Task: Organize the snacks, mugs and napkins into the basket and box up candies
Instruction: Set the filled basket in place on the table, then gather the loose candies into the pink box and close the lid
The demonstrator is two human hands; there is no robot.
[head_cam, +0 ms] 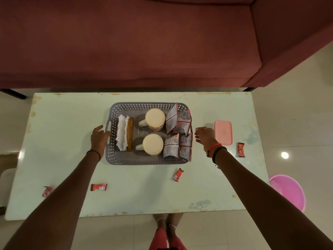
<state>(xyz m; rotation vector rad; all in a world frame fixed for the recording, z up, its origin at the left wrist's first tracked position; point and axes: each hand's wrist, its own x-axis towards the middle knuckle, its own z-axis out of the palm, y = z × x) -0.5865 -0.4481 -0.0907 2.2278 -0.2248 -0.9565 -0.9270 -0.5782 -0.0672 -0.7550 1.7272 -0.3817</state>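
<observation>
I'm holding both hands open, left hand (99, 139) and right hand (204, 137), beside the basket (115, 159); the leaning snack packets (178, 123) are risking spilling if jolted.

Counts, head view:

- Grey perforated basket (115, 159): 1, on the counter (63, 123).
- Mugs in the basket: 2, the far mug (155, 118) and the near mug (152, 144).
- White napkins (121, 134): 1 stack in the basket; individual sheets cannot be counted.
- Brown napkin holder (130, 133): 1, beside the stack.
- Peanut snack packets (172, 145): at least 4 visible in the basket; overlap hides any more.
- Pink lidded box (223, 132): 1.
- Red-wrapped candies loose on the counter: 4, namely far-left candy (46, 191), left-centre candy (99, 187), centre candy (178, 175), right candy (241, 150).
- Hands: 2, the left hand (99, 137) and the right hand (204, 136).
</observation>
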